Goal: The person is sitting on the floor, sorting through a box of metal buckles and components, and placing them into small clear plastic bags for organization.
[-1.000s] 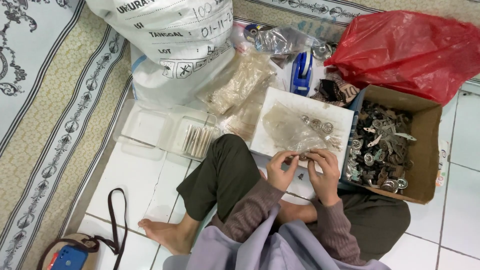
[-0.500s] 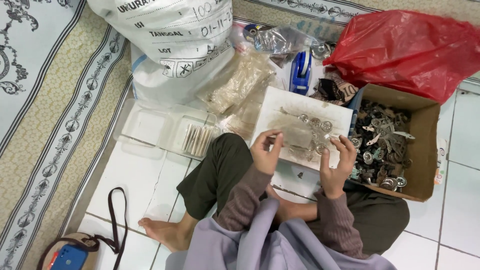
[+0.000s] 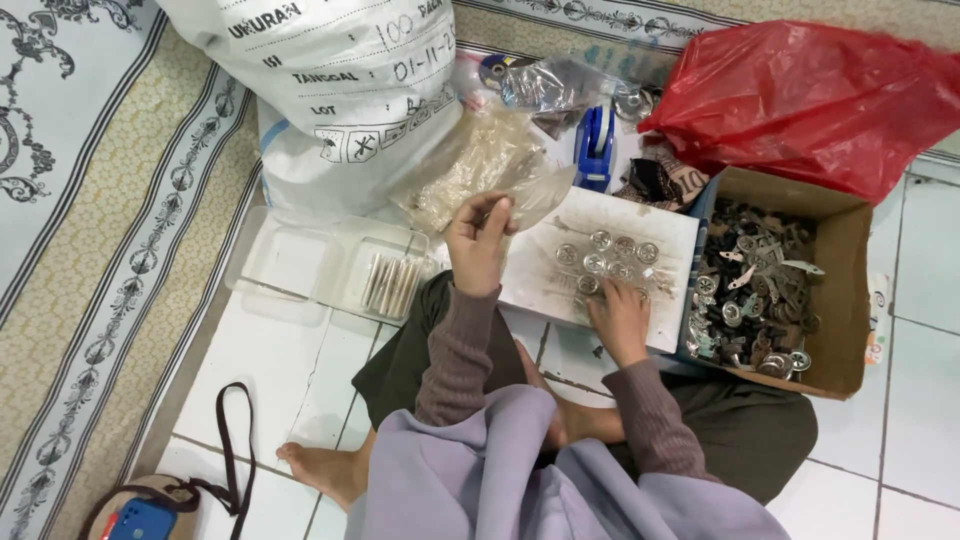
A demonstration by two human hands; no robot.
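Fingers [image 3: 497,208] pinch clear bag [image 3: 535,192]; red bag [image 3: 810,95] beyond.

free: bare floor tiles [image 3: 290,370] left of knee | blocked: cardboard box [image 3: 850,300] at right, white sack [image 3: 340,110] and red bag [image 3: 810,100] ahead

left hand [image 3: 478,243]: raised, pinching a clear plastic bag [image 3: 535,190] | right hand [image 3: 617,318]: resting on white board [image 3: 540,270], touching round metal discs [image 3: 606,254] | cardboard box [image 3: 850,290] of metal parts just right of board | red bag [image 3: 810,95] behind box
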